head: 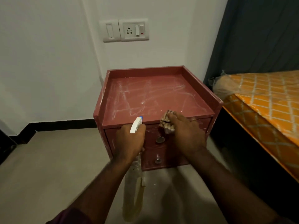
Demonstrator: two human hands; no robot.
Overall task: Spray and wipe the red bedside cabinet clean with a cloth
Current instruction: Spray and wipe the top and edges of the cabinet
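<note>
Spray step judged in hand: white-headed clear spray bottle (135,126) gripped by left hand (131,141), aimed at streaked red bedside cabinet (153,94) by wall (48,62). Checked beige cloth (167,126) bunched in right hand (186,135) at cabinet's front edge; wiping judged next.

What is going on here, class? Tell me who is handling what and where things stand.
A person is cleaning the red bedside cabinet. The left hand grips a spray bottle, its nozzle pointing toward the cabinet top. The right hand holds a checked cloth at the top's front edge, above the upper drawer. White streaks and smears cover the cabinet top, so the wiping is not finished.
</note>
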